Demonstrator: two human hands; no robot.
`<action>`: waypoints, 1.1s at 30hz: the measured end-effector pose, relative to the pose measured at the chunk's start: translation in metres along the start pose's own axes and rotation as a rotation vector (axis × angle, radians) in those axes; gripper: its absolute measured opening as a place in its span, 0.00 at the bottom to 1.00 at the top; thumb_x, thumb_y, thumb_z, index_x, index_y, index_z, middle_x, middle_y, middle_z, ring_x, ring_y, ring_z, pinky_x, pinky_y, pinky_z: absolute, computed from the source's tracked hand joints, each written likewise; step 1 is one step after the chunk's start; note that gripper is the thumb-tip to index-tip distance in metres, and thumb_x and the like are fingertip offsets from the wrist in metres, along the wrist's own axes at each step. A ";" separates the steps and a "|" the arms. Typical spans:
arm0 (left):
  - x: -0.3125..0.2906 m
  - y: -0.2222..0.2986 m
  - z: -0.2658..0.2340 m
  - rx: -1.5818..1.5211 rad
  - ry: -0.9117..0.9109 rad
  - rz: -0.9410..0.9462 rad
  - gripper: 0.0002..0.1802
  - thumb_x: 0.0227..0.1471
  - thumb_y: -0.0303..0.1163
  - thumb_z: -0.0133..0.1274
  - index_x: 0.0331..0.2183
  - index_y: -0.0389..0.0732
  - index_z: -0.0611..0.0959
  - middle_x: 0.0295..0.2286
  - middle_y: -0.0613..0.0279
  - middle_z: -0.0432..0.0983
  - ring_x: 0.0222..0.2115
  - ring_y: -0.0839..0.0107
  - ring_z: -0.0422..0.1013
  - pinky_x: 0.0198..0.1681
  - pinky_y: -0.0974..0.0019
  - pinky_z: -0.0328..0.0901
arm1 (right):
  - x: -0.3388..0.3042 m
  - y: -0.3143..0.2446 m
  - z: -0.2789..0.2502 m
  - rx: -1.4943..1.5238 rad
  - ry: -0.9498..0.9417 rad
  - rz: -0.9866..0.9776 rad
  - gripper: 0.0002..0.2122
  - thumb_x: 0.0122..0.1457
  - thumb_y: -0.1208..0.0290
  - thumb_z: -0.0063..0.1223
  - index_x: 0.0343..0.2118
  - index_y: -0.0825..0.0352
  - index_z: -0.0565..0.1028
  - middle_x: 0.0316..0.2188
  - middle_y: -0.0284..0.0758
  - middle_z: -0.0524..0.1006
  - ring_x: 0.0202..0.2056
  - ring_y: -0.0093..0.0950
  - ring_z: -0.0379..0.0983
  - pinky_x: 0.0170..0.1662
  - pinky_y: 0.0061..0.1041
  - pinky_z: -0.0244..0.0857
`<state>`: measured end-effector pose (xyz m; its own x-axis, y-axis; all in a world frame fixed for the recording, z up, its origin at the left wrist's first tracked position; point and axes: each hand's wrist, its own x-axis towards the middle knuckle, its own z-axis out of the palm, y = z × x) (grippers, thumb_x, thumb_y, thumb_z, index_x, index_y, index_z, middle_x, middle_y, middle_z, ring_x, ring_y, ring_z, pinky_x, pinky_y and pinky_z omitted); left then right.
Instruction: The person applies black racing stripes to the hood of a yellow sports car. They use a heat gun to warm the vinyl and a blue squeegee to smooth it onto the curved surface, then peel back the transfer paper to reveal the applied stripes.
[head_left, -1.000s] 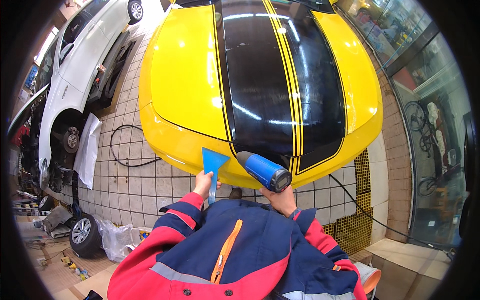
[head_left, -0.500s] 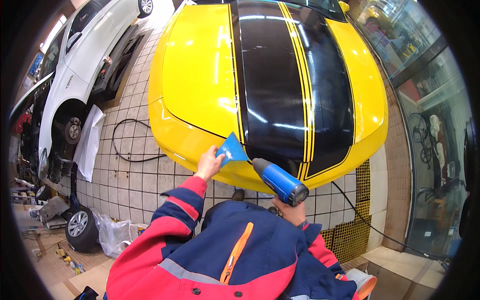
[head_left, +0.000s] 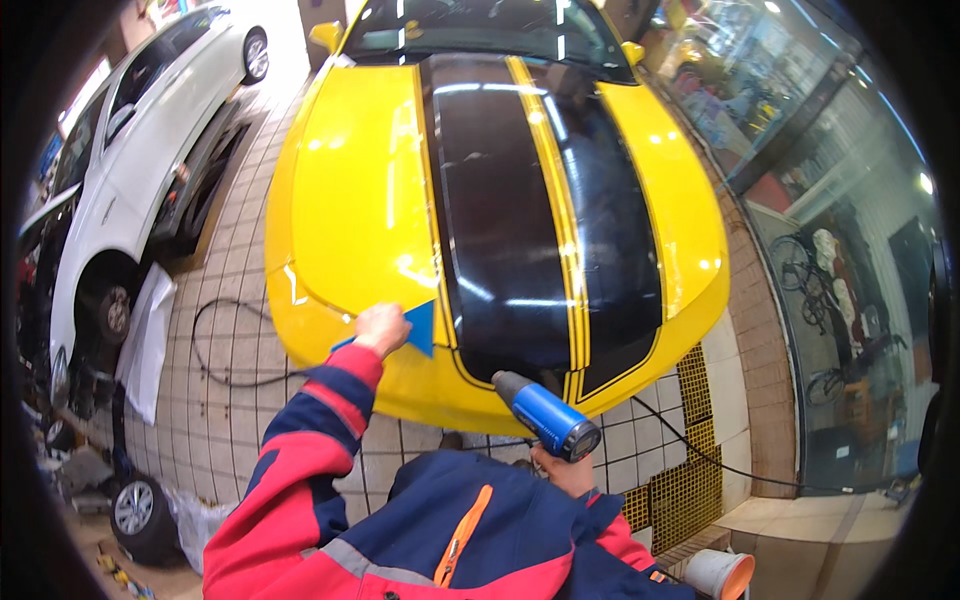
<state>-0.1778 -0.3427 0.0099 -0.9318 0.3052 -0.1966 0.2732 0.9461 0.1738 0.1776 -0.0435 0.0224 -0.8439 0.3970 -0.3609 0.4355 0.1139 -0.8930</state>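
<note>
My left hand (head_left: 382, 328) is closed around a blue triangular squeegee (head_left: 422, 328), whose wide edge points right over the front left of a yellow car hood (head_left: 365, 200). I cannot tell whether the squeegee touches the paint. A broad black stripe (head_left: 495, 190) with thin yellow lines runs down the hood's middle. In my right hand (head_left: 565, 470) is a blue heat gun (head_left: 548, 415), its dark nozzle pointing up and left at the hood's front edge, near the stripe's lower end. The gun's body hides part of my right fingers.
A white car (head_left: 150, 140) with a wheel off stands at the left. A loose wheel (head_left: 140, 510) lies lower left. Black cable (head_left: 225, 375) curls on the tiles; another cable (head_left: 690, 445) crosses yellow grating (head_left: 685, 490) at right. A white bucket (head_left: 712, 572) sits lower right, beside a glass wall (head_left: 850, 300).
The view has tilted up, showing more windshield. My left hand and the squeegee have moved left along the hood's front. The heat gun stays in my right hand near the stripe.
</note>
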 end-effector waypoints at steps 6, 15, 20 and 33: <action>-0.064 -0.016 0.041 -1.159 -0.272 -0.174 0.17 0.66 0.41 0.60 0.36 0.35 0.88 0.24 0.66 0.76 0.23 0.75 0.71 0.27 0.61 0.71 | -0.013 0.001 -0.012 0.263 0.074 -0.012 0.12 0.58 0.77 0.73 0.43 0.68 0.80 0.33 0.31 0.82 0.30 0.23 0.80 0.35 0.26 0.75; -0.174 0.144 0.149 -1.155 -0.786 -0.189 0.32 0.72 0.55 0.51 0.33 0.34 0.88 0.26 0.59 0.82 0.24 0.66 0.74 0.31 0.57 0.69 | -0.040 -0.004 -0.080 0.642 0.298 0.057 0.16 0.60 0.75 0.70 0.49 0.71 0.78 0.30 0.33 0.81 0.29 0.25 0.80 0.32 0.27 0.75; -0.159 0.196 0.129 -0.606 -0.780 0.199 0.38 0.70 0.58 0.51 0.29 0.28 0.87 0.24 0.47 0.82 0.25 0.60 0.77 0.36 0.52 0.70 | -0.034 0.017 -0.155 0.795 0.391 -0.016 0.14 0.64 0.74 0.65 0.50 0.70 0.77 0.38 0.38 0.83 0.30 0.27 0.80 0.32 0.29 0.75; -0.174 0.480 0.186 -0.379 -0.866 0.183 0.36 0.70 0.57 0.50 0.39 0.27 0.89 0.35 0.37 0.86 0.38 0.58 0.82 0.49 0.53 0.70 | -0.220 0.150 -0.600 -0.157 0.917 0.309 0.17 0.75 0.56 0.49 0.56 0.58 0.82 0.33 0.35 0.84 0.38 0.32 0.82 0.47 0.38 0.73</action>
<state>0.1604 0.0783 -0.0516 -0.3415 0.5618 -0.7535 0.1600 0.8248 0.5423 0.6168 0.4330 0.1292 -0.1436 0.9758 -0.1647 0.6891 -0.0209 -0.7244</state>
